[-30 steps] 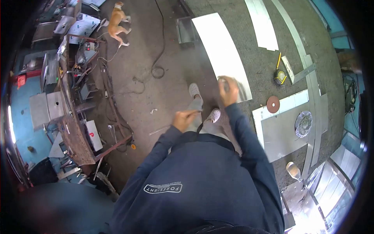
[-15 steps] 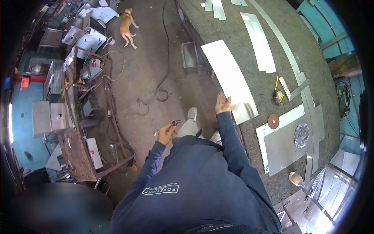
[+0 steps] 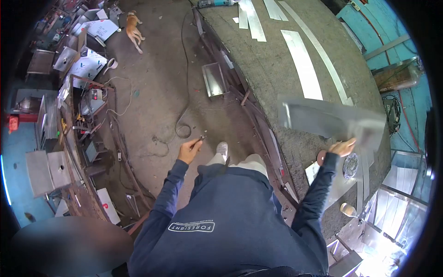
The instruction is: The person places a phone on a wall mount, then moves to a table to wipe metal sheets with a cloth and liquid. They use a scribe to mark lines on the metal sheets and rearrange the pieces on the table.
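Note:
My right hand (image 3: 344,147) grips a metal sheet (image 3: 318,116) by its near edge, holding it raised and tilted over the worktable (image 3: 258,69). The sheet is smeared by motion and hides part of the table behind it. My left hand (image 3: 188,150) is closed, away from the table above the floor. From its fingertips pokes the end of a small dark metal tool (image 3: 203,137); its kind is hard to make out. Near my right wrist lie a brown abrasive disc (image 3: 321,157) and a clear glass dish (image 3: 350,166).
Several metal strips (image 3: 302,62) lie on the table's far part, with a power tool (image 3: 216,3) at the far edge. A bottle (image 3: 348,210) lies near. A metal tray (image 3: 215,80) and a cable (image 3: 183,131) are on the floor. A dog (image 3: 134,31) stands farther off.
The sheet lay at the table's edge beside my open right hand; now that hand grips it, lifted and swung right. My left hand stays closed on the small tool and has shifted slightly left.

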